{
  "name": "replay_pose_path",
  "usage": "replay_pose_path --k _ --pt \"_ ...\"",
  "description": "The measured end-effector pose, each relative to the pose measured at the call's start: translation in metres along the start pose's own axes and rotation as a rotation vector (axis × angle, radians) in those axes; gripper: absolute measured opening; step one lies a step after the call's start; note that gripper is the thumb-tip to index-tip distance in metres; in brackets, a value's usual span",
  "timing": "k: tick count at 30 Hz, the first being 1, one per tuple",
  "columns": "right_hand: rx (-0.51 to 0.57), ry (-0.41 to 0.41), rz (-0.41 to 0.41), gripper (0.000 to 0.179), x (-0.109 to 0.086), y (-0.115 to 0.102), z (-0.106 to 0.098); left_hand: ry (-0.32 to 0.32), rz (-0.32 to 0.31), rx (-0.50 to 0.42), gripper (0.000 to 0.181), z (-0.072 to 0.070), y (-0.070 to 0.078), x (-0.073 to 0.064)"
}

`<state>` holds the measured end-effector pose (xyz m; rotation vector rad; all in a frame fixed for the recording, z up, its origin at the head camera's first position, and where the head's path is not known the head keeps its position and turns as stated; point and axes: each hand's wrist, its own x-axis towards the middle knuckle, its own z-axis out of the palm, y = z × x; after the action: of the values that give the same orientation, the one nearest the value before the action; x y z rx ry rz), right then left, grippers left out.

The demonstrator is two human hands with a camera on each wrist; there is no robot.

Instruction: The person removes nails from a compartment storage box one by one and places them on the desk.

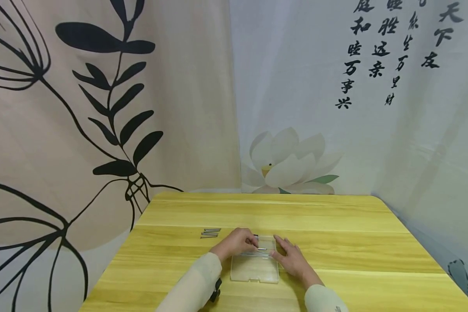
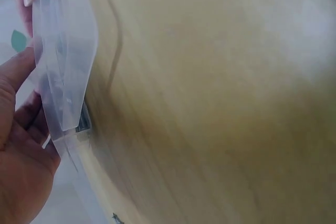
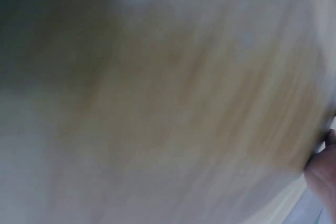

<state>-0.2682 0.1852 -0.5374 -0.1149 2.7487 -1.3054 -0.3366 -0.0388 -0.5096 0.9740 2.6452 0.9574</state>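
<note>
Nail (image 1: 262, 248), slim and metallic, is pinched at the fingertips of the left hand (image 1: 238, 242), over the far part of a clear plastic box (image 1: 254, 271). Whether the box floor is touched by the nail cannot be told. Box is laid flat and opened, its two halves placed far and near; a notch is seen in the near edge. Right edge of the far half is touched by the right hand (image 1: 294, 260), fingers extended and nothing clenched. Loose nails (image 1: 210, 233) are grouped to the left of the left hand, roughly parallel, well apart from the box. All are borne by a wood-grain table (image 1: 335, 242). Both forearms are covered by pale sleeves (image 1: 195, 284). Far side is backed by a curtain (image 1: 195, 108), printed with dark plants, a lotus and black characters. Right wrist view is mostly blurred.
</note>
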Motion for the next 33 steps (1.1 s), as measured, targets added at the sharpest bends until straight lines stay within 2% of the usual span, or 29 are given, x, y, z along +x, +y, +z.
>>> replay_pose_path --k 9,13,23,33 --pt "0.0 -0.002 -0.021 0.062 -0.001 -0.002 0.0 -0.024 -0.007 0.005 0.005 0.0 -0.002 0.004" --pt "0.005 -0.001 -0.042 0.062 -0.002 -0.003 0.001 -0.028 0.01 0.03 0.006 0.002 -0.003 0.007" --pt "-0.006 0.014 -0.052 0.061 -0.001 -0.003 0.002 -0.059 0.037 0.288 0.007 0.005 0.002 0.011" --pt "-0.006 0.012 -0.056 0.062 -0.003 -0.005 0.001 -0.066 0.052 0.363 0.006 0.005 0.004 0.007"
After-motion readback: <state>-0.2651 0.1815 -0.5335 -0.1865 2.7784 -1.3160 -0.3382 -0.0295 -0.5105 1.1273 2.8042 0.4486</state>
